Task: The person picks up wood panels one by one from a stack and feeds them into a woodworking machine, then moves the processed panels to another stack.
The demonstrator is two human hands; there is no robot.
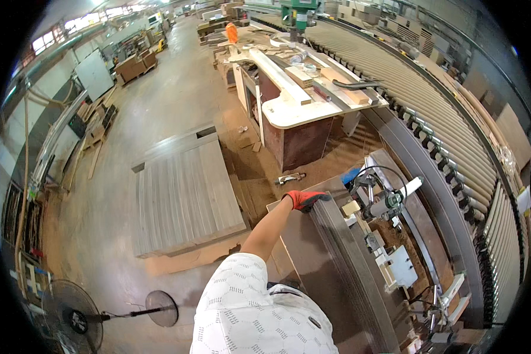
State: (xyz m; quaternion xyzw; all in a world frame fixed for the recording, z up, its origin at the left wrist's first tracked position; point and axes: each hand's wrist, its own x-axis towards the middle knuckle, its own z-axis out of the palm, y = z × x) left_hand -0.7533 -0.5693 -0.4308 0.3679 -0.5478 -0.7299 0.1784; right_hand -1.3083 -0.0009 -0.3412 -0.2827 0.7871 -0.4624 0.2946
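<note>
While the left hand (304, 199) in its red glove closes over the far end of the strips (348, 259), this grey stack lies along the machine table (295, 248), beside the router (383, 205). The right hand is not in view. I think the grip works best with fingers wrapped over all strip ends together, so that no 1 piece slides out. A pallet (183, 194) of similar boards lies on the floor to the left
</note>
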